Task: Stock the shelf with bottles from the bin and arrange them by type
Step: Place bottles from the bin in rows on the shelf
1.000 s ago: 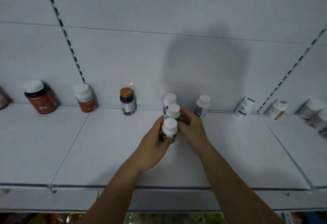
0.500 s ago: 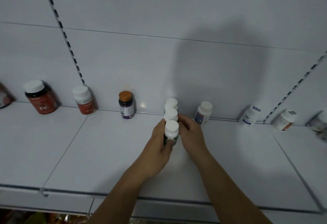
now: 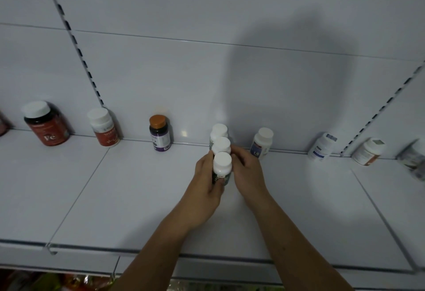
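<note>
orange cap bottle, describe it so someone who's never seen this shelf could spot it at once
On the white shelf, look along the back wall. Left of the three-bottle row that the left hand and right hand hold stands the orange-cap bottle, with a red bottle further left. Only it has an orange cap, over a dark body and purple label.
</note>
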